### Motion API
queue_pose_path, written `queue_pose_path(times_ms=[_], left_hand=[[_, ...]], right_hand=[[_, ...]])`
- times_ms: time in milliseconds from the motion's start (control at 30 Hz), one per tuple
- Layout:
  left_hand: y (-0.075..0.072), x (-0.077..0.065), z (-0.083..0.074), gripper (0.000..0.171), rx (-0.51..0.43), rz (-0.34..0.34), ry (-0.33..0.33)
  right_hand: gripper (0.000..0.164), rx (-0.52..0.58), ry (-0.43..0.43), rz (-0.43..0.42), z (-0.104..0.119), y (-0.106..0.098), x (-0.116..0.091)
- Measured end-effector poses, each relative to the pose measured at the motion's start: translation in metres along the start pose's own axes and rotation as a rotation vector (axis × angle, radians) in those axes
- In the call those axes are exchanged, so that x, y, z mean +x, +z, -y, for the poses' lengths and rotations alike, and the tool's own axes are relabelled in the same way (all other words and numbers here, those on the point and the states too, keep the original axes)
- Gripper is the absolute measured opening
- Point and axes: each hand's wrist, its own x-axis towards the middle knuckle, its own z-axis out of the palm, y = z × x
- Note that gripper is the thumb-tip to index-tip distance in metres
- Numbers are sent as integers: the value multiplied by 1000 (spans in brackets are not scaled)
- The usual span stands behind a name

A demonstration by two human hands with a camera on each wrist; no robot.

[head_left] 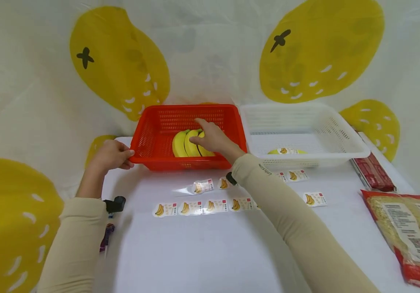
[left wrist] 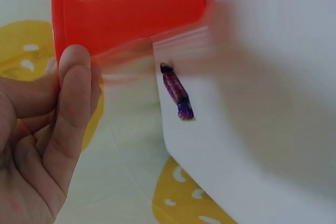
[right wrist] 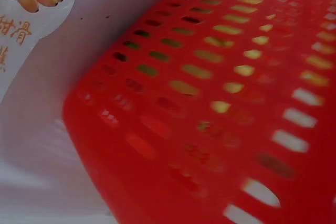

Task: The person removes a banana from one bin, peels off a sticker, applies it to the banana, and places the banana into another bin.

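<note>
My left hand [head_left: 112, 156] pinches the near left corner of a red plastic basket [head_left: 180, 165]; in the left wrist view its thumb and fingers close on the basket's rim [left wrist: 71, 35]. Inside the basket lie several yellow bananas [head_left: 179, 143], side by side toward the near wall. My right hand [head_left: 213, 136] reaches over them with thumb and fingers spread apart, hiding part of the bunch. From the right wrist view, only the slotted wall of the basket shows, with yellow glimpsed through the holes; the right hand is out of that frame.
A white basket [head_left: 306, 156] to the right holds a banana [head_left: 273, 151] bearing a label. Several banana stickers [head_left: 215, 206] lie in rows on the white table [head_left: 195, 256]. A purple-wrapped stick [head_left: 105, 238] is at the left edge. Bagged grain [head_left: 407, 232] and a red packet [head_left: 372, 173] lie right.
</note>
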Motion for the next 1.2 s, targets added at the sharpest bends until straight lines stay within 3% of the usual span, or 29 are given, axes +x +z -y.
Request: queue_pose_path(times_ms=[167, 333, 433, 700, 900, 1200], left_hand=[[6, -2, -5, 36, 50, -38, -24], [8, -7, -2, 37, 90, -71, -59], [7, -7, 0, 38, 87, -75, -59], [7, 2, -2, 38, 72, -53, -25], [7, 1, -3, 35, 54, -57, -34], [8, -1, -3, 36, 26, -68, -45]], right_hand=[[74, 30, 166, 46, -23, 6, 25], [76, 135, 270, 182, -35, 17, 34], [76, 136, 275, 220, -38, 22, 38], [75, 66, 259, 207, -41, 14, 39], [74, 42, 247, 206, -40, 14, 39], [80, 106, 297, 164, -35, 13, 31]])
